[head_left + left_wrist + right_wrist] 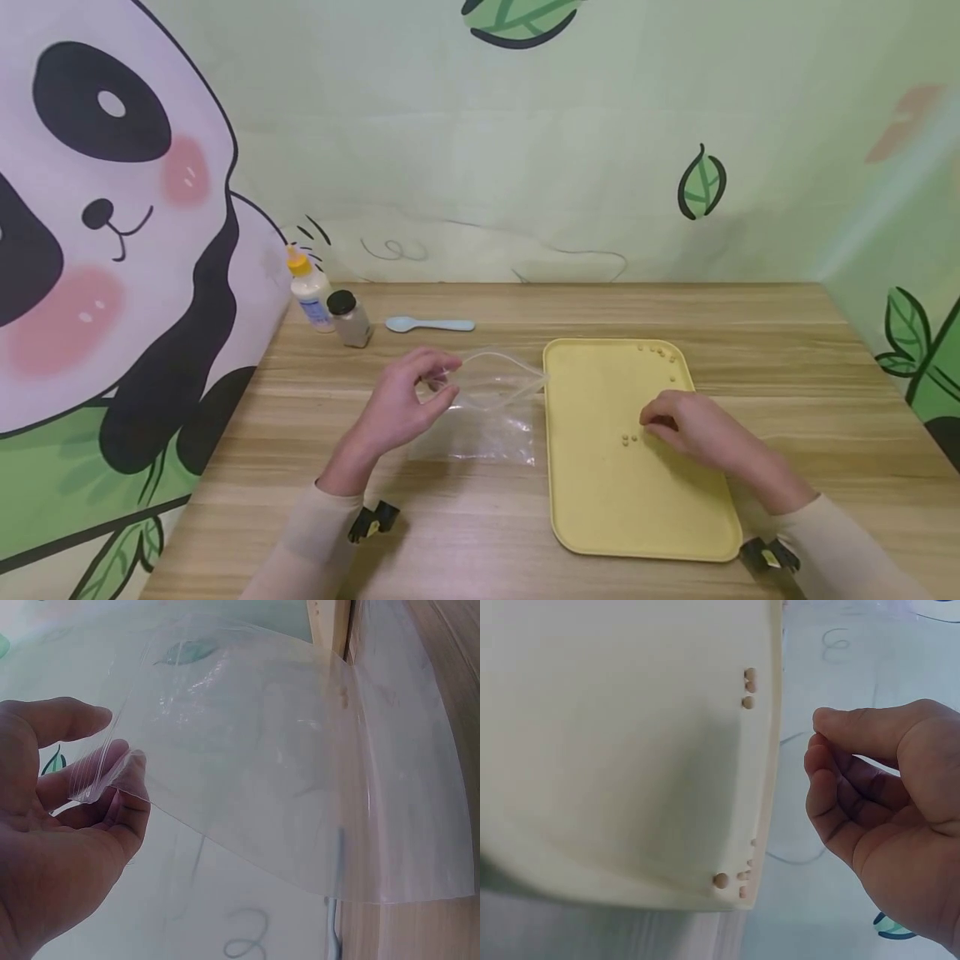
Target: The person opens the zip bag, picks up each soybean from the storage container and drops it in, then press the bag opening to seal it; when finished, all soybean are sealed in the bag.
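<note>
Holding open bag in curled fingers: left hand; right hand, fingertips pressed together, contents unclear; beads remain on tray, none seen bagged.

No text legible from where I stand: the bottle bears a blue label, print unreadable.

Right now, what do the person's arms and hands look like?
The hands, left and right, are bare, with no gloves. Plain, pale beige sleeves cover the arms down to about the wrists. By each wrist there's a small, boxy black gadget with a yellowish patch. I can't see any cables.
</note>
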Tool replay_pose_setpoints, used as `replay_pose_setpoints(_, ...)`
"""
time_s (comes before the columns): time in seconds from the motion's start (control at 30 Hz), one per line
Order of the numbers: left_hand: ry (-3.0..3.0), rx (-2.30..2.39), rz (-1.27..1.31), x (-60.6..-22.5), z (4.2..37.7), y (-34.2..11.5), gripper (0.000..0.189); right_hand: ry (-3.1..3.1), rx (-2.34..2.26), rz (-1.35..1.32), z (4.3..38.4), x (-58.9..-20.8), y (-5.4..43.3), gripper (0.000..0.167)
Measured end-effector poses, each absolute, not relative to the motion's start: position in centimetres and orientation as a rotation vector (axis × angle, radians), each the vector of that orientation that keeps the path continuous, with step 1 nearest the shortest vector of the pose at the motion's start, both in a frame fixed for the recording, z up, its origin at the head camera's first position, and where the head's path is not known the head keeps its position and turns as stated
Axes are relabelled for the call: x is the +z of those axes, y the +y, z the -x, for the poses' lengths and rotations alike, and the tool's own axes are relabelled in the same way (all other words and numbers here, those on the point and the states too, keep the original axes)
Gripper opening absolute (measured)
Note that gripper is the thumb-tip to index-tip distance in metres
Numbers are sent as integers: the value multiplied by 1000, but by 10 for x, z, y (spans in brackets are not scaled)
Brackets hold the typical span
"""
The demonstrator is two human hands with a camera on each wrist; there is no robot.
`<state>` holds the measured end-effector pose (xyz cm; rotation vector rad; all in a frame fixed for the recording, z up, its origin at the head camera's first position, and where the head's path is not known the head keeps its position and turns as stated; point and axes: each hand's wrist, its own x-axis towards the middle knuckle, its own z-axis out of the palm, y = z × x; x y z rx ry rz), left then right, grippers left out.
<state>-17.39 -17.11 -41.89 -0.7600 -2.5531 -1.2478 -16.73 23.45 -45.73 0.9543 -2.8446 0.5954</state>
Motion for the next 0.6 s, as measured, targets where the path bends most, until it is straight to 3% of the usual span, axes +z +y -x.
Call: replay_pose_setpoints(0.6,-2550,-1247,747,-420,174,-172,28,-2689,610,-1020,186,-437,217,9)
